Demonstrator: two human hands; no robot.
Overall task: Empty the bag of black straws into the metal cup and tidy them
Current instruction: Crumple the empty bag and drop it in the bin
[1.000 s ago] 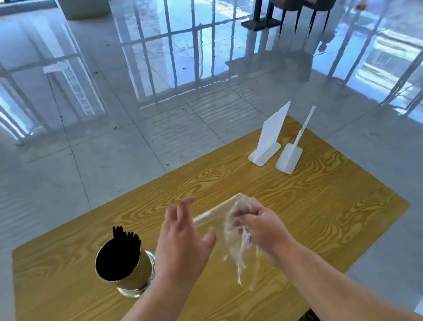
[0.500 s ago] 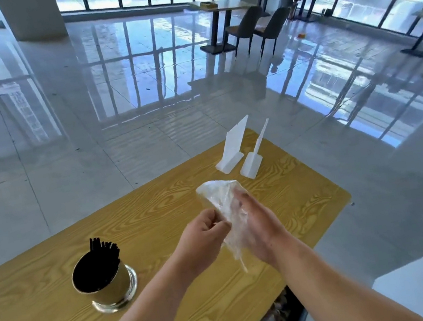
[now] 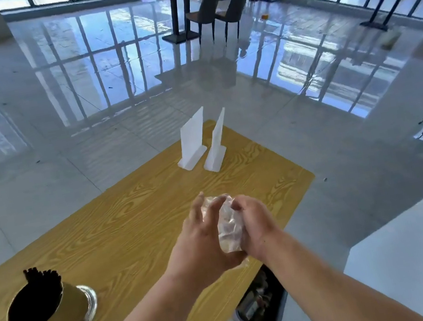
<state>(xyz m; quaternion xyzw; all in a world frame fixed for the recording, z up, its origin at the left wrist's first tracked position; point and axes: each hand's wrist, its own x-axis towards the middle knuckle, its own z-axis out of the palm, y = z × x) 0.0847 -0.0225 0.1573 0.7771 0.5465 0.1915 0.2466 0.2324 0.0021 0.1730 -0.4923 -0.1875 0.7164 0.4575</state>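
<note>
Glossy grey floor tiles (image 3: 116, 98) mirror the window frames across the upper half of the head view, and a yellow wood-grain counter (image 3: 132, 229) fills the lower half.

At lower left the metal cup (image 3: 69, 304) stands on the counter. The black straws (image 3: 42, 278) are inside it, their tips bunched at the far rim and pointing up and slightly left. Their long axis is close to vertical.

Just right of centre, above the counter's near edge, the clear plastic bag (image 3: 228, 224) is crumpled into a wad. The left hand (image 3: 204, 242) cups it from one side and the right hand (image 3: 255, 226) curls round the other, so both grips close on it. The wad's longer axis runs up and down the frame. It looks empty, so it should be nearly weightless, soft, springy and slick, and it is best taken by squeezing the whole wad.

Two white sign holders (image 3: 193, 141) stand toward the counter's far end, and a dark bin (image 3: 262, 306) sits on the floor beneath the hands.
</note>
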